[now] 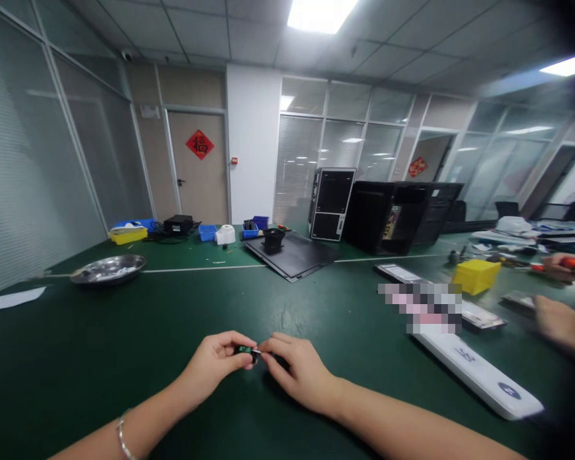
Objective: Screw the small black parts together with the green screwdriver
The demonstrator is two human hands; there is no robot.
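Note:
Low over the green table, my left hand point(219, 358) is closed in a pinch round a small green circuit board point(245, 349) with dark parts. My right hand point(301, 370) meets it from the right, thumb and fingertips pressed together at a thin pale, metal-looking piece point(257, 351) at the board's end. Whether that piece is fixed to the board or separate, I cannot tell. The fingers of both hands almost touch, and they partly hide the board.
A metal bowl point(108, 269) stands at left. Behind are black panels point(301, 252) and computer cases point(333, 204). On the right lie a long white device point(474, 367), a yellow bin point(476, 276) and drives point(482, 314). A co-worker's hands point(563, 324) are at the right edge, one with a red-tipped tool.

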